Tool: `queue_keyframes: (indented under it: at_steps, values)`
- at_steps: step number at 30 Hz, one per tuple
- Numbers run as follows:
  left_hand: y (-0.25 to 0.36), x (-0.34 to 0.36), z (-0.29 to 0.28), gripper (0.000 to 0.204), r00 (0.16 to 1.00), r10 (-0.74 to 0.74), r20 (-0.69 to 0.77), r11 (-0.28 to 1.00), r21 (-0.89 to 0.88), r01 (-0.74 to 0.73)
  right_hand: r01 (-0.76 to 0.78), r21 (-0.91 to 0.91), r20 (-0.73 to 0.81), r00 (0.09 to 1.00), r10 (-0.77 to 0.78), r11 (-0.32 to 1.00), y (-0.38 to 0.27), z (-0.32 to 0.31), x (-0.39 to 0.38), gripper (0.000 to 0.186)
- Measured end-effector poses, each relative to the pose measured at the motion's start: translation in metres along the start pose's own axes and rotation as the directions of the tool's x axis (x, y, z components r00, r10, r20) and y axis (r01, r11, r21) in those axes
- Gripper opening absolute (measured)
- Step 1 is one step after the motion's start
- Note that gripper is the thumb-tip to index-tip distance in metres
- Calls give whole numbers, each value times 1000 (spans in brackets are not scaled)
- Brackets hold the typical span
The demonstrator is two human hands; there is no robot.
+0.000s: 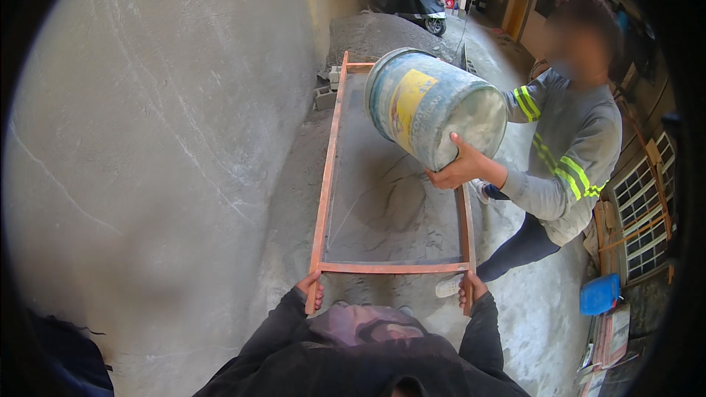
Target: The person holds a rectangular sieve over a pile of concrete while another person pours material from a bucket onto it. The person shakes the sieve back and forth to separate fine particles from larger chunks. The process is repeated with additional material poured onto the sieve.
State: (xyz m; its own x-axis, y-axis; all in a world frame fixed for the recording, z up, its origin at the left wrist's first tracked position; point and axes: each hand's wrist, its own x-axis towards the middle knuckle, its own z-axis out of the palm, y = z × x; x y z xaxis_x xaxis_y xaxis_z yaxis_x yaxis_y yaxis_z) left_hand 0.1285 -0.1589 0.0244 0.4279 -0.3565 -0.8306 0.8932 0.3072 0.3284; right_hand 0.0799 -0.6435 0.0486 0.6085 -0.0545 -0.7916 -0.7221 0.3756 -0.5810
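Head: tipped bucket (434, 110), interior hidden.

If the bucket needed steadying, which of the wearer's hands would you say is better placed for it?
Probably the right hand: it grips the wooden screen frame's right handle, nearer the bucket and the co-worker's visible hand. The left hand grips the left handle, farther away. Both are occupied.

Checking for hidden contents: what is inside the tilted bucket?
The inside cannot be seen: the bucket has its mouth turned away, so its own wall hides the interior. Only the outer wall, rim and base show.
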Motion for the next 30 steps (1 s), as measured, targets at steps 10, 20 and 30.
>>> queue_keyframes:
  at_steps: [10, 20, 30]
  values:
    - [3, 5, -11, 49, 1000, -22, 14, 999, 43, 22, 3, -21, -57, 998, -5, 1000, 15, 10, -3, 58]
    - [28, 11, -26, 50, 1000, -13, -2, 998, 66, 13, 26, -29, -64, 998, -28, 999, 8, 32, 1, 61]
    - [34, 22, -32, 51, 1000, -19, 14, 996, 82, 18, -20, 1, -56, 998, 20, 1000, 14, 34, 15, 61]
